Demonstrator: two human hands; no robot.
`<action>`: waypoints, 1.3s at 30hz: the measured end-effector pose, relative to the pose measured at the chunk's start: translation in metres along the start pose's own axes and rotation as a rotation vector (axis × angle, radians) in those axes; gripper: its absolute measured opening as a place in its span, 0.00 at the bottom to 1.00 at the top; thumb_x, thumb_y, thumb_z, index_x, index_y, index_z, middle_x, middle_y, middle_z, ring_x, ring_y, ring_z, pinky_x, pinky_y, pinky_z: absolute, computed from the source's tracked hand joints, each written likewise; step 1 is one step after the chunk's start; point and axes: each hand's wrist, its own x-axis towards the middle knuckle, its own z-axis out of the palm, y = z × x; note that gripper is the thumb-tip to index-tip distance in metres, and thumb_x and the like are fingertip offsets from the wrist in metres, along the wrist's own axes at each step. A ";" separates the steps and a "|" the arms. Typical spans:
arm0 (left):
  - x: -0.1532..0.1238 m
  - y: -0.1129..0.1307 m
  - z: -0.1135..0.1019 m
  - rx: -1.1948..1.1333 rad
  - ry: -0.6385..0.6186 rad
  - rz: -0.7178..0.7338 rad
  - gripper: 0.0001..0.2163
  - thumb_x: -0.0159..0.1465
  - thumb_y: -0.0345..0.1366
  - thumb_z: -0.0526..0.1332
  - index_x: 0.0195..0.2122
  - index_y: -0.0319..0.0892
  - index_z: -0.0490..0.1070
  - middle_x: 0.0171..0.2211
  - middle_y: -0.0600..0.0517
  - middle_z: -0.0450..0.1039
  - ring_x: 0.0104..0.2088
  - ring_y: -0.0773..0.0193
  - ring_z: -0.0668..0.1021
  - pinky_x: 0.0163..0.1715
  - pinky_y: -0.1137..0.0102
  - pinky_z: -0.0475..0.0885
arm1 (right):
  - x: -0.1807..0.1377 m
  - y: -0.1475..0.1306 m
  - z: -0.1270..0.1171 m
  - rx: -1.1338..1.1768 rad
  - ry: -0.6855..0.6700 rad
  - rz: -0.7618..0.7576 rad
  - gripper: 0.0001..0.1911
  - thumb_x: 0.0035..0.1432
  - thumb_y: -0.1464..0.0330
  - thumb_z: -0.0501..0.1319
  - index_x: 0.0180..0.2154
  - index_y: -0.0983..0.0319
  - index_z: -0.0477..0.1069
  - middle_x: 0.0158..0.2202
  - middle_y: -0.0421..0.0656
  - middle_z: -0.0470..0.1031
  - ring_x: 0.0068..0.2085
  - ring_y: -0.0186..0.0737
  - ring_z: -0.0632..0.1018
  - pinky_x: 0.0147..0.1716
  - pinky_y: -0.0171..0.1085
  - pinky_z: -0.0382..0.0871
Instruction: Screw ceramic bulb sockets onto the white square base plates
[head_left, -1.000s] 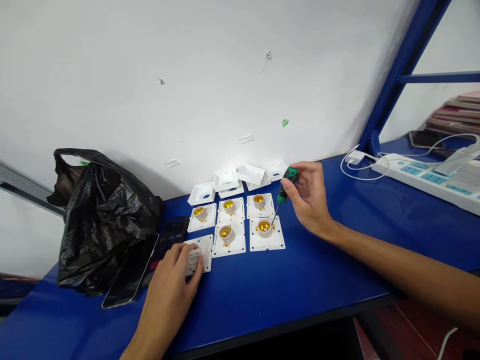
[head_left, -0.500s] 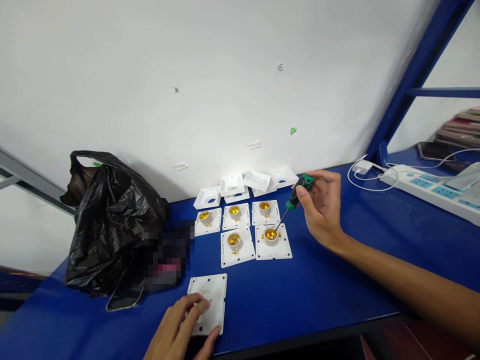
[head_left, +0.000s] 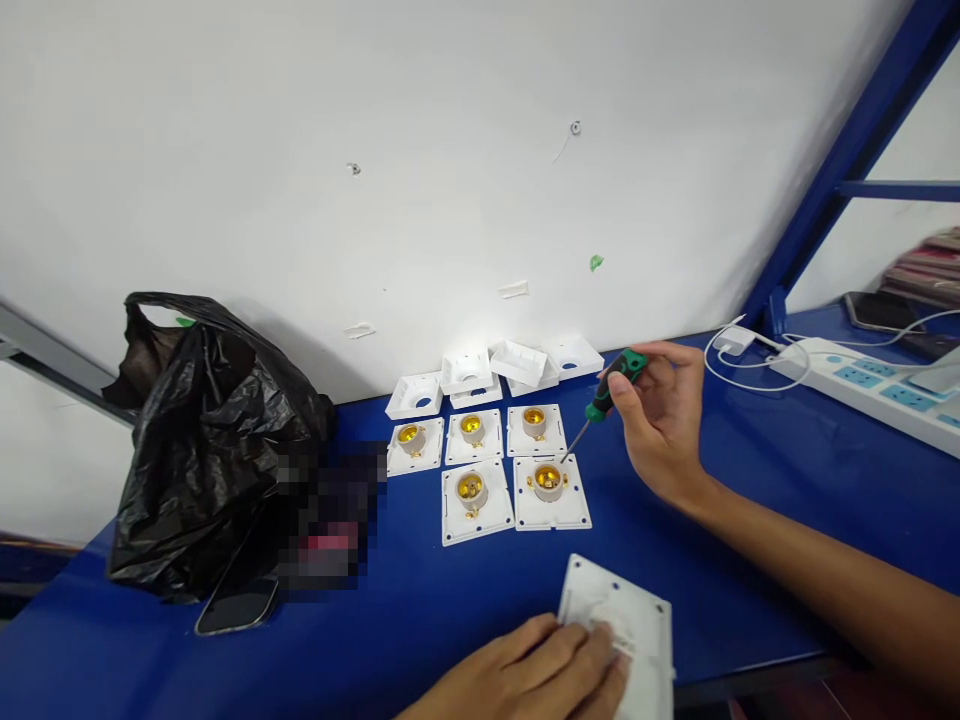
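Observation:
My left hand (head_left: 536, 670) grips a white square lamp holder (head_left: 649, 640) near the front edge of the table, fingers closed over its middle. The plate is tilted, and its centre is partly hidden under the fingers. In my right hand (head_left: 664, 420) is a screwdriver (head_left: 616, 382) with a green and black handle. Its shaft slants down to the left, the tip close to the back edge of a lamp holder with a brass socket (head_left: 549, 482); whether it touches cannot be seen. Beside that one lies another lamp holder (head_left: 472, 490), with several more behind.
Several white covers (head_left: 466, 370) lie along the wall. On the left sit a black plastic bag (head_left: 217, 450) and a phone (head_left: 238, 605). A power strip (head_left: 874, 385) with a white charger (head_left: 733, 342) is on the right, beside the blue frame (head_left: 832, 170).
My left hand has carried its lamp holder to the right across the table, and the plate is now tilted. The screwdriver stays in my right hand, its tip now nearer the plate's back edge.

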 end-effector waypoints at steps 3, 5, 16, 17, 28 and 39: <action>0.044 -0.004 0.013 -0.005 0.028 0.115 0.17 0.79 0.37 0.55 0.64 0.35 0.70 0.62 0.46 0.74 0.57 0.60 0.78 0.59 0.69 0.71 | 0.010 -0.004 -0.004 -0.012 0.030 -0.038 0.14 0.67 0.64 0.65 0.50 0.52 0.63 0.38 0.38 0.70 0.36 0.36 0.76 0.32 0.38 0.74; 0.067 -0.010 0.019 0.008 0.023 0.130 0.27 0.78 0.51 0.52 0.64 0.31 0.69 0.63 0.42 0.73 0.60 0.55 0.76 0.63 0.65 0.68 | 0.017 -0.008 -0.008 -0.032 0.052 -0.083 0.13 0.66 0.65 0.66 0.48 0.52 0.64 0.37 0.38 0.69 0.35 0.36 0.76 0.31 0.38 0.71; 0.071 -0.056 0.028 0.111 -0.047 -0.120 0.24 0.78 0.45 0.56 0.66 0.33 0.65 0.64 0.42 0.71 0.57 0.52 0.76 0.62 0.58 0.64 | 0.025 -0.006 -0.012 -0.083 0.058 -0.153 0.13 0.66 0.67 0.66 0.49 0.53 0.66 0.37 0.38 0.70 0.33 0.34 0.76 0.29 0.37 0.73; 0.065 -0.057 0.027 0.124 -0.049 -0.137 0.22 0.78 0.43 0.55 0.66 0.32 0.66 0.63 0.41 0.72 0.57 0.52 0.76 0.60 0.58 0.65 | 0.022 -0.004 -0.012 -0.086 0.046 -0.146 0.13 0.66 0.67 0.66 0.50 0.53 0.66 0.37 0.38 0.71 0.34 0.34 0.76 0.30 0.36 0.75; 0.023 -0.067 0.019 0.157 0.051 -0.236 0.16 0.80 0.37 0.49 0.60 0.39 0.71 0.57 0.45 0.77 0.52 0.54 0.78 0.58 0.57 0.63 | 0.013 0.008 -0.009 -0.108 0.004 -0.089 0.15 0.65 0.71 0.66 0.50 0.55 0.66 0.36 0.38 0.73 0.33 0.33 0.77 0.29 0.33 0.76; 0.022 -0.073 0.019 0.047 0.140 -0.376 0.10 0.78 0.39 0.55 0.48 0.40 0.74 0.44 0.48 0.79 0.44 0.53 0.79 0.50 0.55 0.64 | 0.023 0.011 -0.015 -0.226 0.038 -0.034 0.10 0.67 0.64 0.65 0.48 0.54 0.68 0.31 0.38 0.71 0.28 0.36 0.74 0.25 0.37 0.71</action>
